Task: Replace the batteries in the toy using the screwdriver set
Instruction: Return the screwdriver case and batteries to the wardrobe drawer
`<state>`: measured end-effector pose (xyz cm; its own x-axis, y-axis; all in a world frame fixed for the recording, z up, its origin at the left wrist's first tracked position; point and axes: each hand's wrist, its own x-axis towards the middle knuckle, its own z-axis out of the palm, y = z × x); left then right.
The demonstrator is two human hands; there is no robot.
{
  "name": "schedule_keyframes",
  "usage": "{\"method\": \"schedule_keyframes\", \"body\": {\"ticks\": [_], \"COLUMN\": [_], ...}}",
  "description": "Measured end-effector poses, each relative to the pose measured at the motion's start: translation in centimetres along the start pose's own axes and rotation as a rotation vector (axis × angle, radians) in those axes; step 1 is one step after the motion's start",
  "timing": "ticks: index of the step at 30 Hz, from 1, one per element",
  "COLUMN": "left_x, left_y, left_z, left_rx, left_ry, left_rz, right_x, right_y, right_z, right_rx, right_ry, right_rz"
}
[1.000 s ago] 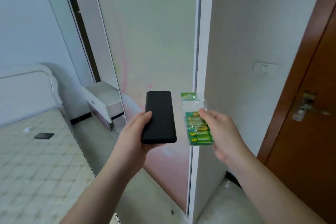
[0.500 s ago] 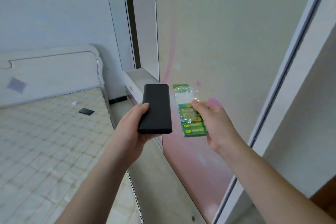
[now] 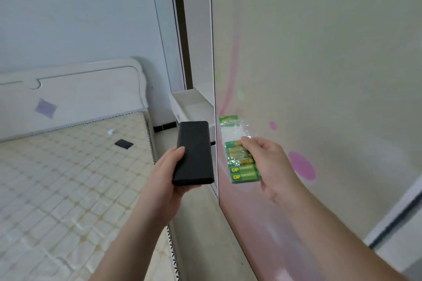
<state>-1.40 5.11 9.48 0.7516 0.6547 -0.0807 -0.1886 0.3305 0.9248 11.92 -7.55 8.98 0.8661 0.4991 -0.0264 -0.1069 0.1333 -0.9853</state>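
**Head view: a black case in one hand, a battery pack in the other**

The left hand [image 3: 170, 180] holds a flat black rectangular case [image 3: 194, 153] from below, thumb along its left edge, the case pointing away from the body. Just right of it, apart from it, the right hand [image 3: 272, 169] pinches a clear, green-labelled pack of GP batteries [image 3: 242, 159] with thumb and fingers at the pack's right edge; the pack hangs upright. Beyond and right of the right hand stands a pale wardrobe door [image 3: 319, 75] with pink spots. Left of the left hand lies a bare quilted mattress [image 3: 57, 178]; on it, well apart from the hands, lie a small black object [image 3: 124, 144] and a small white one [image 3: 110, 131]. No toy can be made out.
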Motion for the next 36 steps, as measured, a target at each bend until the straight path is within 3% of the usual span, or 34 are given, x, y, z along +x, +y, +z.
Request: {"method": "schedule_keyframes", "body": {"ticks": [12, 26, 36], "left_x": [8.5, 23.0, 36.8], "left_y": [-0.2, 1.1, 5.8], "left_z": [2.2, -3.7, -9.0], "left_rx": [-0.058, -0.104, -0.063], "left_ry": [0.167, 0.258, 0.221], "left_rz": [0.041, 0.078, 0.071], "right_x": [11.4, 25.4, 38.0], "right_y": [0.2, 2.7, 2.1], "right_z": [1.8, 10.4, 18.2], "right_rx": [-0.039, -0.034, 0.003], "right_ry": [-0.097, -0.161, -0.17], "right_rz": [-0.04, -0.018, 0.007]}}
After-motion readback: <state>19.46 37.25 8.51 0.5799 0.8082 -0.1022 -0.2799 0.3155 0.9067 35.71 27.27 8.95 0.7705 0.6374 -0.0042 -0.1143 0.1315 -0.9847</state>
